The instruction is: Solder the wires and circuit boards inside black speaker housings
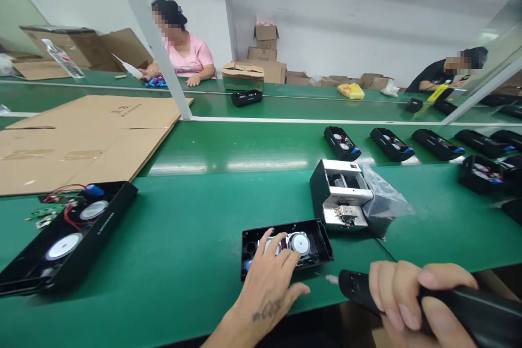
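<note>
My left hand [269,277] lay over a black housing [322,244] on the green bench [183,228], directly in front of me. Its fingers were spread apart, reaching across the open top and partly covering one of the two round speakers inside; the other speaker [300,244] showed clear on the right. The thumb stuck out to the side, and I could not tell how firmly the fingertips touched what lay under them.

My right hand [411,296] was clamped around a black power screwdriver [485,307], fingers wrapped over its body and the thumb along it. Its thin bit pointed left, just beside the housing's near edge; whether it touched, I could not tell.

Right behind the housing stood a black-and-silver machine [342,196] with a clear plastic bag [385,198] at its right side. Over on the left, another housing [95,239] sat at a slant, with red wires and circuit boards [44,215] at its far side, near a flat cardboard sheet [89,136]. Across the bench sat a co-worker in pink [190,57], with another in black [436,73] far to the right
</note>
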The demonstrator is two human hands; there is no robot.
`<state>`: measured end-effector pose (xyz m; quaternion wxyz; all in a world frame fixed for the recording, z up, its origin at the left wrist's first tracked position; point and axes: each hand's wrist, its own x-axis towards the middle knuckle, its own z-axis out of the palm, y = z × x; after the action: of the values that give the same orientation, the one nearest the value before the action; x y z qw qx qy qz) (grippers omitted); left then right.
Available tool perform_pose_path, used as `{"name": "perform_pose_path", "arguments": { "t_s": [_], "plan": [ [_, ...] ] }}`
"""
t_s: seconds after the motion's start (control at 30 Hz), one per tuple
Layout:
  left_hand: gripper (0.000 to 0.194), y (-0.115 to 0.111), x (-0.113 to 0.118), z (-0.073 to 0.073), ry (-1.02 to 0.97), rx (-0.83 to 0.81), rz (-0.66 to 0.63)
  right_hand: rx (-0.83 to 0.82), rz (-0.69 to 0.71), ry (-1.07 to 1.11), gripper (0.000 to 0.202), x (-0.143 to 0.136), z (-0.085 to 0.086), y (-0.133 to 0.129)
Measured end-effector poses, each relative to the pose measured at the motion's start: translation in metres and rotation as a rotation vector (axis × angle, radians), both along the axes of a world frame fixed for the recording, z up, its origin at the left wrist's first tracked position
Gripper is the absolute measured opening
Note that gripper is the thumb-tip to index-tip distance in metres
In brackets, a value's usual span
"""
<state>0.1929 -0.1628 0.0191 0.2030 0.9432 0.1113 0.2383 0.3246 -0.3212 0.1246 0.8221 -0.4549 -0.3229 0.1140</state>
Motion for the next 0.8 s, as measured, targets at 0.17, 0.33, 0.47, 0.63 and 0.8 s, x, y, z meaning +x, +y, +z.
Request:
{"name": "perform_pose_path", "arguments": {
  "t_s": [0.17,0.33,0.47,0.63,0.8],
  "plan": [
    [0.027,0.005,0.008,-0.010,0.079,0.058,-0.013,0.014,-0.028,0.033,0.003,0.005,-0.009,0.013],
    [0.028,0.005,0.008,-0.015,0.074,0.115,-0.031,-0.015,0.019,0.053,0.006,0.010,-0.022,0.021],
    [0.011,0.005,0.011,-0.016,0.065,0.175,-0.033,-0.016,0.072,0.022,0.005,0.016,-0.027,0.027],
    [0.012,0.004,0.012,-0.014,0.068,0.177,-0.026,-0.026,0.113,0.026,0.007,0.020,-0.035,0.031],
    [0.017,0.004,0.012,-0.017,0.082,0.160,-0.019,-0.025,0.122,0.037,0.006,0.020,-0.036,0.037]
  ]
}}
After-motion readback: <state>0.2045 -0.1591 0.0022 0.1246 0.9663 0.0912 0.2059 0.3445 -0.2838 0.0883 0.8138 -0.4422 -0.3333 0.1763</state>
